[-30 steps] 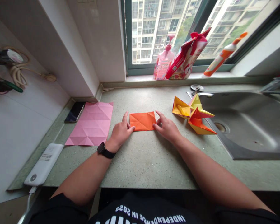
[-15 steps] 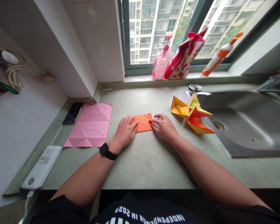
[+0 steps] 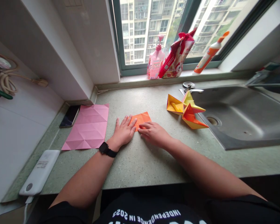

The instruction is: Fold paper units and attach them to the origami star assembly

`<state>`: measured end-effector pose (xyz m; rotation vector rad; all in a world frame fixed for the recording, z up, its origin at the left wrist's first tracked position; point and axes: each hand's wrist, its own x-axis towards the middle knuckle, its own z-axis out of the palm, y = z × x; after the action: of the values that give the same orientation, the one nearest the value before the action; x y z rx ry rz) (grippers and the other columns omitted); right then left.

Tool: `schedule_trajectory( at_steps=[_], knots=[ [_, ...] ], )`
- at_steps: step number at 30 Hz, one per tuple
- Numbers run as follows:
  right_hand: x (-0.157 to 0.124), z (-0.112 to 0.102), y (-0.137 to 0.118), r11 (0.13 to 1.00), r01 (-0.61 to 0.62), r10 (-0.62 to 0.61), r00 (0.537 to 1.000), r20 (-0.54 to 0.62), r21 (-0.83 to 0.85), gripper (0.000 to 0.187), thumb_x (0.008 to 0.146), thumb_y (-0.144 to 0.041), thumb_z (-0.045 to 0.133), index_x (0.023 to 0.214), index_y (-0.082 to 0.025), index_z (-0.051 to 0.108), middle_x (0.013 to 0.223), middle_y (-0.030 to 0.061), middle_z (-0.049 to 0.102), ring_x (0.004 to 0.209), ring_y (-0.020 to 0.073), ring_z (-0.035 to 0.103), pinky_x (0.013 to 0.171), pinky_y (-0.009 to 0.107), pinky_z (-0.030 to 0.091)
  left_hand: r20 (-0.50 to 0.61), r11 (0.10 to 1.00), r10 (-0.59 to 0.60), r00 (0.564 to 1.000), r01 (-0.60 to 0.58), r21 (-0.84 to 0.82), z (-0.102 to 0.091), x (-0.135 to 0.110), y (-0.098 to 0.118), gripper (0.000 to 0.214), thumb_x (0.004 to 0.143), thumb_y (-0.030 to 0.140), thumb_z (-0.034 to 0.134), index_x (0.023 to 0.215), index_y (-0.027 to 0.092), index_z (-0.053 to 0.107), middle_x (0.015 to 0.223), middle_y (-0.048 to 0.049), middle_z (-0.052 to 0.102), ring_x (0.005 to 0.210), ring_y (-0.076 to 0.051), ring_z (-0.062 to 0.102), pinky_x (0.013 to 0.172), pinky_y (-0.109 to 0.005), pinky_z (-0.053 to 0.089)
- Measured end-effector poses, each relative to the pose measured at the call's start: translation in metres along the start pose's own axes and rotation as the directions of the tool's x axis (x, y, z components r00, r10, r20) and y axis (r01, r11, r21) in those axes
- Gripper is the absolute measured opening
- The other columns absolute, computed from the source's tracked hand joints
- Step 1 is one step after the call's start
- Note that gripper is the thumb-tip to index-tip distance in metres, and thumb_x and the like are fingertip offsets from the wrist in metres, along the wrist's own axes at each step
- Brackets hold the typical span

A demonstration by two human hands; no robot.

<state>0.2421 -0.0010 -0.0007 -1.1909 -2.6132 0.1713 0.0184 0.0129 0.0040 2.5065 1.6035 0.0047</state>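
Observation:
A folded piece of orange origami paper lies on the counter between my hands. My left hand is spread flat, with its fingertips resting on the paper's left part. At the near edge, my right hand has its fingers drawn together, pinching the paper; the fingers cover part of that edge. To the left lies a creased pink sheet of paper, opened out. A joined group of folded paper shapes in yellow, orange and pink sits to the right, beside the sink.
A phone and a white power bank with a cable lie on the left. The metal sink is at the right. On the windowsill stand a pink pump bottle, a red bag and an orange-white bottle.
My right hand has moved left from the paper's right edge to its near edge, close to my left hand. My left fingers have spread wider. The view has shifted slightly.

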Motion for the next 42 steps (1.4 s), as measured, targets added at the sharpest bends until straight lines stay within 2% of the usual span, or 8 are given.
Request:
schedule_trajectory(
  at_steps=[5, 11, 18, 23, 25, 28, 33, 42],
  knots=[
    [-0.004, -0.001, -0.021, 0.999, -0.033, 0.035, 0.998, 0.052, -0.034, 0.041, 0.104, -0.032, 0.070, 0.144, -0.027, 0.076, 0.148, 0.0146, 0.071, 0.135, 0.0335, 0.065, 0.116, 0.051, 0.051, 0.010, 1.000, 0.002, 1.000, -0.002, 0.027, 0.001, 0.001, 0.000, 0.061, 0.117, 0.041, 0.028, 0.176, 0.030, 0.032, 0.184, -0.0083, 0.024, 0.171, -0.032, 0.025, 0.137, -0.071, 0.009],
    [-0.002, -0.023, -0.018, 0.985, -0.165, 0.170, 0.974, 0.149, -0.049, 0.036, 0.112, -0.032, 0.053, 0.129, -0.027, 0.084, 0.140, 0.0116, 0.075, 0.124, 0.0294, 0.069, 0.108, 0.044, 0.054, 0.028, 0.999, -0.028, 0.999, 0.027, 0.031, 0.000, 0.002, 0.002, 0.061, 0.117, 0.042, 0.028, 0.177, 0.031, 0.030, 0.185, -0.0076, 0.023, 0.172, -0.032, 0.023, 0.137, -0.071, 0.010],
    [-0.015, -0.050, 0.005, 0.895, -0.423, 0.445, 0.865, 0.232, -0.140, 0.042, 0.110, -0.039, 0.050, 0.112, -0.030, 0.090, 0.146, 0.0111, 0.073, 0.130, 0.0357, 0.066, 0.104, 0.047, 0.055, 0.048, 0.998, -0.054, 0.997, 0.052, 0.031, 0.000, 0.003, 0.004, 0.066, 0.116, 0.053, 0.030, 0.177, 0.032, 0.028, 0.186, -0.0067, 0.020, 0.173, -0.033, 0.020, 0.138, -0.070, 0.007],
    [-0.018, -0.046, 0.028, 0.825, -0.548, 0.564, 0.815, 0.133, -0.140, 0.038, 0.104, -0.032, 0.055, 0.101, -0.026, 0.092, 0.139, 0.0124, 0.077, 0.125, 0.0395, 0.069, 0.096, 0.049, 0.059, 0.063, 0.998, -0.058, 0.996, 0.059, -0.004, -0.001, 0.003, 0.004, 0.068, 0.114, 0.055, 0.030, 0.177, 0.030, 0.029, 0.186, -0.0086, 0.018, 0.173, -0.035, 0.019, 0.137, -0.072, 0.005],
    [-0.015, -0.041, 0.037, 0.816, -0.567, 0.571, 0.821, -0.001, -0.111, 0.037, 0.103, -0.026, 0.055, 0.106, -0.023, 0.091, 0.146, 0.0129, 0.074, 0.129, 0.0393, 0.068, 0.100, 0.050, 0.059, 0.070, 0.998, -0.062, 0.996, 0.063, -0.014, -0.003, 0.004, 0.006, 0.068, 0.114, 0.054, 0.030, 0.177, 0.029, 0.029, 0.186, -0.0093, 0.018, 0.173, -0.036, 0.019, 0.136, -0.074, 0.006],
    [-0.008, -0.030, 0.043, 0.890, -0.455, 0.444, 0.881, -0.164, -0.039, 0.043, 0.103, -0.022, 0.055, 0.138, -0.020, 0.080, 0.154, 0.0133, 0.069, 0.139, 0.0346, 0.063, 0.116, 0.050, 0.053, 0.092, 0.996, -0.087, 0.992, 0.088, -0.007, -0.006, 0.008, 0.011, 0.069, 0.113, 0.054, 0.031, 0.177, 0.028, 0.029, 0.185, -0.0116, 0.020, 0.172, -0.040, 0.020, 0.133, -0.078, 0.009],
    [0.001, -0.009, 0.030, 0.968, -0.250, 0.250, 0.965, -0.079, 0.008, 0.042, 0.108, -0.028, 0.055, 0.145, -0.024, 0.074, 0.158, 0.0094, 0.067, 0.149, 0.0326, 0.056, 0.127, 0.052, 0.043, 0.068, 0.986, -0.167, 0.984, 0.168, -0.004, 0.000, 0.017, 0.031, 0.077, 0.111, 0.061, 0.029, 0.177, 0.022, 0.029, 0.185, -0.0174, 0.020, 0.171, -0.047, 0.018, 0.130, -0.083, 0.013],
    [0.008, 0.005, 0.031, 0.939, -0.343, 0.343, 0.939, 0.029, -0.015, 0.050, 0.111, -0.039, 0.053, 0.157, -0.023, 0.064, 0.173, 0.0110, 0.051, 0.158, 0.0367, 0.048, 0.129, 0.060, 0.038, -0.013, 0.965, -0.261, 0.965, 0.260, -0.028, 0.014, 0.023, 0.046, 0.081, 0.110, 0.067, 0.028, 0.177, 0.022, 0.031, 0.185, -0.0192, 0.019, 0.170, -0.050, 0.016, 0.129, -0.085, 0.009]
  ],
)
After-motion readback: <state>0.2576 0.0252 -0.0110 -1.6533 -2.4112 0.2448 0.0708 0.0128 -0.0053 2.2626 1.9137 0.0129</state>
